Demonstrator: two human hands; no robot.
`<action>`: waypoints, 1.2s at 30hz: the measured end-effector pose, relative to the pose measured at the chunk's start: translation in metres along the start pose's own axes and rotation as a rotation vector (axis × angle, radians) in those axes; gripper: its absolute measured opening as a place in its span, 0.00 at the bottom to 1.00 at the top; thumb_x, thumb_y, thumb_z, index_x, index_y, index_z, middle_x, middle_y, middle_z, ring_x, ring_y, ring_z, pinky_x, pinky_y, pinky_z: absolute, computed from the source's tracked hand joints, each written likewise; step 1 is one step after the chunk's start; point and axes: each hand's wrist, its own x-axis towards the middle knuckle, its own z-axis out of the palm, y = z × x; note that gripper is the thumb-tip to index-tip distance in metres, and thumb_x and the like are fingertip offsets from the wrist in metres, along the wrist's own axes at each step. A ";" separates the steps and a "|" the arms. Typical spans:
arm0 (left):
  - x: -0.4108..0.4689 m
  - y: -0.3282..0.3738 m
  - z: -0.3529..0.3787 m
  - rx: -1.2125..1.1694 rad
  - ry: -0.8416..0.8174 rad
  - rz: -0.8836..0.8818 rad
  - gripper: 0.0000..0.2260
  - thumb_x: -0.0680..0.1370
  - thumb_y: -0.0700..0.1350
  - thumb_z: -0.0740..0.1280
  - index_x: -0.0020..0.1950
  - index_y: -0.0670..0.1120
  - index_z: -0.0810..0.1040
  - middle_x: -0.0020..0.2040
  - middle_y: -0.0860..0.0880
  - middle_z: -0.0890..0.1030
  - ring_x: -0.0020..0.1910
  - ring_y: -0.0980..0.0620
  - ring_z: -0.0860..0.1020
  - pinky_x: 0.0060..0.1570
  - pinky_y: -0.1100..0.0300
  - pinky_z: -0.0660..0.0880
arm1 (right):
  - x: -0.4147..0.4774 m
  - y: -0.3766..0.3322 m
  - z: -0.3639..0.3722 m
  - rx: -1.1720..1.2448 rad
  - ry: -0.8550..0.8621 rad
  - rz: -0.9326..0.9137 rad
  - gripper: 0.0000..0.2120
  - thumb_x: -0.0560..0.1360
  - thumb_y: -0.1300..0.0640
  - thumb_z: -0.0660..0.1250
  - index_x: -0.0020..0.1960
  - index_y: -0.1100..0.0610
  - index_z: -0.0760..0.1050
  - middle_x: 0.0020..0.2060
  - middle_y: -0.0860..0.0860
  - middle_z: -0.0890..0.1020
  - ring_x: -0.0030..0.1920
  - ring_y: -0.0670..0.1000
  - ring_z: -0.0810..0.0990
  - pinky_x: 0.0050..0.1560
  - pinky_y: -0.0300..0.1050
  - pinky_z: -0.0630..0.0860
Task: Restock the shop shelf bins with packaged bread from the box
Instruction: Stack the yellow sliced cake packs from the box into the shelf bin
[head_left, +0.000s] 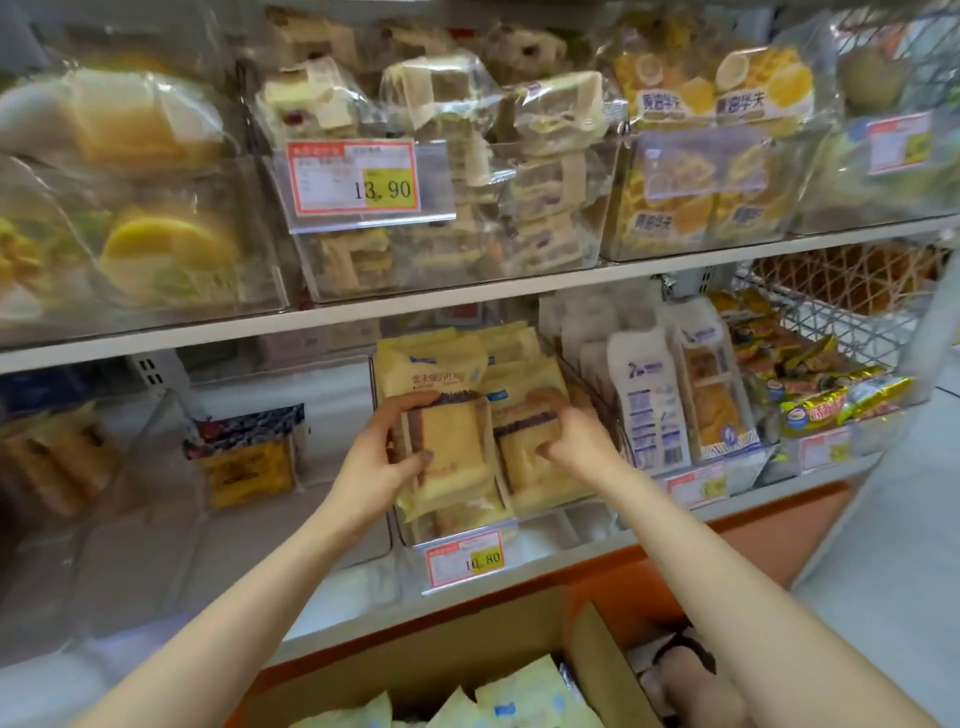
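Left hand (382, 460): fingers are curled over the top left corner of the left bread pack (460, 457), with the thumb pressed on its front.
Right hand (574, 439): fingers grip the right edge of the right bread pack (524, 470), thumb low on its front.
Bread packs: both stand upright, side by side and touching, in the front row of the clear bin (550, 522). More packs of the same kind stand behind them at 12 o'clock.
Clear bin: on the lower shelf (519, 587), mid-view.
Price tag (464, 562): on the bin's front, at 6 o'clock from the held packs, reading 10.80.
Box (415, 660): open cardboard, at 6 o'clock below the shelf, holding pale wrapped packs (524, 696).
Upper bins (452, 249): at 12 o'clock, filled with wrapped cakes.
Wire basket (831, 332): at 3 o'clock, above gold-wrapped snacks.
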 end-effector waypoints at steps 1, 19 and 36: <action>0.000 0.000 0.001 -0.005 0.008 0.004 0.23 0.74 0.32 0.66 0.62 0.54 0.70 0.60 0.56 0.74 0.56 0.66 0.73 0.50 0.70 0.73 | -0.004 -0.001 0.001 -0.022 0.049 -0.012 0.31 0.69 0.65 0.68 0.70 0.50 0.67 0.69 0.59 0.66 0.67 0.61 0.68 0.65 0.46 0.68; 0.036 0.001 0.088 0.007 -0.454 -0.210 0.24 0.72 0.31 0.68 0.65 0.47 0.71 0.61 0.50 0.72 0.60 0.49 0.71 0.60 0.59 0.69 | -0.064 0.017 -0.028 0.015 0.183 -0.161 0.14 0.74 0.64 0.66 0.58 0.54 0.78 0.52 0.51 0.76 0.54 0.54 0.76 0.54 0.47 0.73; 0.022 -0.007 0.071 0.191 -0.424 -0.319 0.16 0.77 0.38 0.65 0.63 0.51 0.73 0.51 0.46 0.76 0.42 0.53 0.76 0.42 0.62 0.76 | -0.041 0.005 -0.022 -0.370 -0.458 -0.048 0.24 0.81 0.42 0.51 0.47 0.56 0.80 0.42 0.54 0.80 0.51 0.57 0.79 0.52 0.48 0.72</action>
